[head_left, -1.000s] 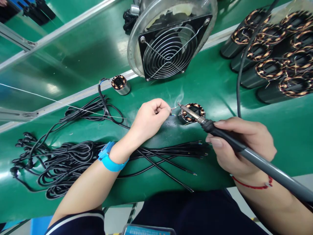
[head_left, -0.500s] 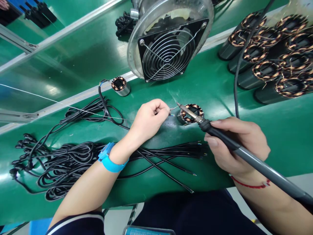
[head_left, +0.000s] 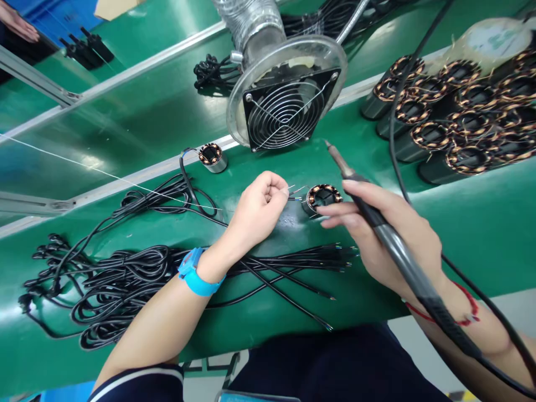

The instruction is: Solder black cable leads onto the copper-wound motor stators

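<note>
Stator [head_left: 322, 196], head view: short metal cylinder, copper windings around a dark core, upright on the green worktop [head_left: 481, 223] between the hands. Left hand [head_left: 257, 209] fingers pinch thin wire ends [head_left: 294, 192] just beside it; right hand [head_left: 372, 254] fingers grip a soldering iron [head_left: 400, 258], tip raised. Roll [head_left: 489, 39] label print blurred, unreadable.

Green bench [head_left: 481, 223]: cable bundle [head_left: 125, 276], stator [head_left: 322, 196], fan [head_left: 285, 109]

soldering iron [head_left: 397, 250]: dark handle, thin metal tip, tilted, tip in the air beyond the stator.
stator [head_left: 322, 196]: small copper-wound ring, upright on the green belt [head_left: 481, 223].
wire leads [head_left: 295, 192]: thin bare ends, just left of the stator.
</note>
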Available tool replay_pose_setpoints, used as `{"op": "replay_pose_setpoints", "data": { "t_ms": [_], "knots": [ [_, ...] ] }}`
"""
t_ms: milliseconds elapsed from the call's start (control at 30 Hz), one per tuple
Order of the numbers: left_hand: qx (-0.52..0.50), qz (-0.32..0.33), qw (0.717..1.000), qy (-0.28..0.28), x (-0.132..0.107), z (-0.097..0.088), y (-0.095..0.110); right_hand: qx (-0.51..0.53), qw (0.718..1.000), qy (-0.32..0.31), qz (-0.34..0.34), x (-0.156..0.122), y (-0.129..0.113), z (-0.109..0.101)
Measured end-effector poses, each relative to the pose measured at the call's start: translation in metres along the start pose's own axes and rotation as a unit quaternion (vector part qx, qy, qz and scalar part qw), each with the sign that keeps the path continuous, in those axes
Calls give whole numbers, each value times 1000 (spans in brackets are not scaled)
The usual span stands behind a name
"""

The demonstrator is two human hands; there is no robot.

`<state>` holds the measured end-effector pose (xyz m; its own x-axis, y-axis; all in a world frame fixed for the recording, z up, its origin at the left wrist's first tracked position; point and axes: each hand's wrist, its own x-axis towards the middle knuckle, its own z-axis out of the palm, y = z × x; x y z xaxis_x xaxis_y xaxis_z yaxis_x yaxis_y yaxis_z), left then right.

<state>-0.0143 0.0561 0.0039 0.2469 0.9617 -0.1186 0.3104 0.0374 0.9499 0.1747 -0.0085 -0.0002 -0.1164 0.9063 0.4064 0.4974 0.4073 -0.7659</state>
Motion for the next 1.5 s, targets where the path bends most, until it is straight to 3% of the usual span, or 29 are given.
{"op": "replay_pose_setpoints", "data": {
  "t_ms": [133,233,400,567,700,867,1000,1233,1500],
  "knots": [
    [-17,-12,1000,-4,-5,1,2,-63,997,-44,-14,19,-7,5],
    [-23,-3,1000,-22,-8,0,2,-62,998,-29,4,26,-5,15],
    [-16,47,998,-50,-11,-2,-2,8,1000,2,30,27,4,26],
    [53,121,990,-48,-13,-3,2,82,995,29,42,26,10,29],
    [98,123,987,-28,-14,-1,6,89,995,17,29,26,10,27],
    [94,87,992,-21,-12,4,2,4,998,54,37,14,-2,9],
    [104,90,990,-16,-12,6,-1,-15,994,102,-21,-7,-4,-2],
    [124,114,986,9,-10,7,-3,-30,978,170,-115,-30,13,5],
    [127,124,984,13,-9,7,-4,-70,981,153,-93,-34,9,5]
  ]
}}
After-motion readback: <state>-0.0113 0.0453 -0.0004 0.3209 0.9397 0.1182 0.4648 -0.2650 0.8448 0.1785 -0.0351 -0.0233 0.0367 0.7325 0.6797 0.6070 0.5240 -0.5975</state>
